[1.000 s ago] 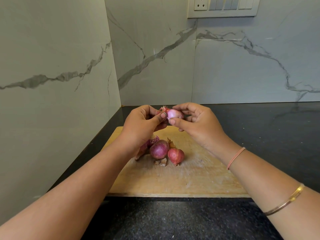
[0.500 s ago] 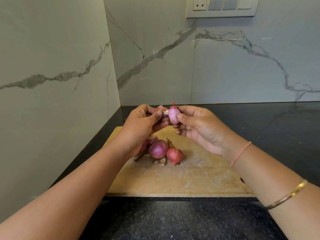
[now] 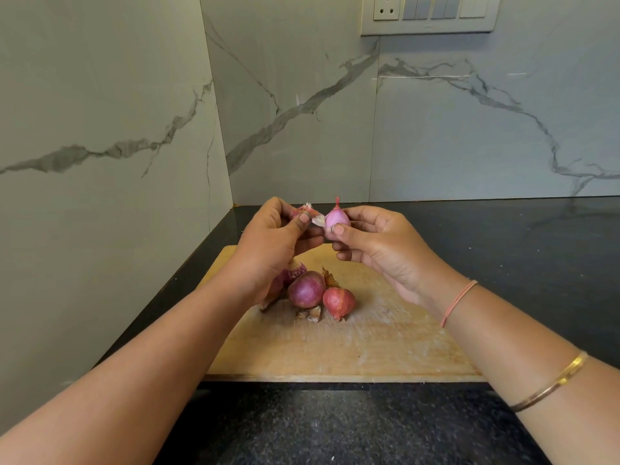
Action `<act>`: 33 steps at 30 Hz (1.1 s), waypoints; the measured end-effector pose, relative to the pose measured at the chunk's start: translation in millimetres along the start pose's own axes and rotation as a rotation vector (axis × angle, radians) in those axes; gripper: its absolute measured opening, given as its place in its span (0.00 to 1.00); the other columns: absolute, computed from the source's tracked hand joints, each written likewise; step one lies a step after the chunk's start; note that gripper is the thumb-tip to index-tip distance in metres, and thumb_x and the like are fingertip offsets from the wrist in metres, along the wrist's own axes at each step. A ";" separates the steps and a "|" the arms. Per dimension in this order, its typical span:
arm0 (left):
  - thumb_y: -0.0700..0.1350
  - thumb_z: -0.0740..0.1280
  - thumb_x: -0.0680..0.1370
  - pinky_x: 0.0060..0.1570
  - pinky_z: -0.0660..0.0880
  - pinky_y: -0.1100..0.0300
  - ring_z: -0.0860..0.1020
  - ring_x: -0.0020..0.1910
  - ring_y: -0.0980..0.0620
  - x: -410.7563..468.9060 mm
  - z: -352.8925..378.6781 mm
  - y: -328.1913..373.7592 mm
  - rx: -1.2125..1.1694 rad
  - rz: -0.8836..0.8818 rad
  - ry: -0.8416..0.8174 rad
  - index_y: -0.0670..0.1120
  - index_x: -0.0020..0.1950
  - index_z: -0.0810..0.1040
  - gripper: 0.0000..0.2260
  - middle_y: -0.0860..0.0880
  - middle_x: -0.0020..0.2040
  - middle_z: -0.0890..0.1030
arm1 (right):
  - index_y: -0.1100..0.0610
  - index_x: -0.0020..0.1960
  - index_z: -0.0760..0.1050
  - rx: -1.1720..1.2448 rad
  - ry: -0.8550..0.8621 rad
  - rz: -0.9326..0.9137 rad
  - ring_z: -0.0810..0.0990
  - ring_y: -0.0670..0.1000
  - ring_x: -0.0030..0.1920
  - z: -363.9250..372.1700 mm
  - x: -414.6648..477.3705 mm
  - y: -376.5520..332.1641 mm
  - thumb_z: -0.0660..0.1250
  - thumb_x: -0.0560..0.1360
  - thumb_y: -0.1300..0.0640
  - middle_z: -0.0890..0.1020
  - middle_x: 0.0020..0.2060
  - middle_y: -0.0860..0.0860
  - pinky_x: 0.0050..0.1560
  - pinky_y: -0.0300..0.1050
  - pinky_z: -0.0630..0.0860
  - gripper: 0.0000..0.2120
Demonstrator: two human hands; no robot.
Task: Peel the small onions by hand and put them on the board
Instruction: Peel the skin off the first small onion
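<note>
A small pale pink onion (image 3: pixel 336 217) is held upright above the wooden board (image 3: pixel 369 347), pinched between the thumb and fingers of my right hand (image 3: pixel 379 246). My left hand (image 3: pixel 271 243) pinches a strip of papery skin (image 3: pixel 310 214) that still touches the onion's left side. On the board below lie a purple onion (image 3: pixel 306 289) and a redder onion (image 3: pixel 338 303), both with skin on. A third onion (image 3: pixel 292 273) is partly hidden behind my left wrist.
Dry skin scraps (image 3: pixel 312 313) lie on the board by the onions. The board sits on a black stone counter (image 3: pixel 520 263) in a corner of marble walls. A switch panel (image 3: pixel 429 13) is high on the back wall.
My right hand has turned the onion upright with its tip up, and its palm now faces me. My left hand has pulled the skin strip a little to the left.
</note>
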State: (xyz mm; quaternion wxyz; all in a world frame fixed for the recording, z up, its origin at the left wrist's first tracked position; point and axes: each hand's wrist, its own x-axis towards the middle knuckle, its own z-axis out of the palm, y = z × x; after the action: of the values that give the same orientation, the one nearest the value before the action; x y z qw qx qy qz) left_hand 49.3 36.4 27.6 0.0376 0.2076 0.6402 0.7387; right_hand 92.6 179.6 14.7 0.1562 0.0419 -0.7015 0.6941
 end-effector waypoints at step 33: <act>0.48 0.67 0.76 0.48 0.80 0.52 0.81 0.41 0.58 -6.6 -2.2 -6.8 0.652 0.282 0.053 0.49 0.50 0.83 0.07 0.53 0.41 0.84 | 0.50 0.53 0.78 -0.203 -0.050 -0.051 0.77 0.45 0.43 -2.4 -2.6 -2.8 0.69 0.71 0.67 0.81 0.52 0.51 0.38 0.37 0.74 0.15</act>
State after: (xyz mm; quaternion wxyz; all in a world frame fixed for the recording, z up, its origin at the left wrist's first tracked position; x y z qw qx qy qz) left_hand 53.1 33.4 19.2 -0.1497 0.2757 0.8081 0.4986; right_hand 96.3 181.5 16.6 0.1597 0.0610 -0.7707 0.6138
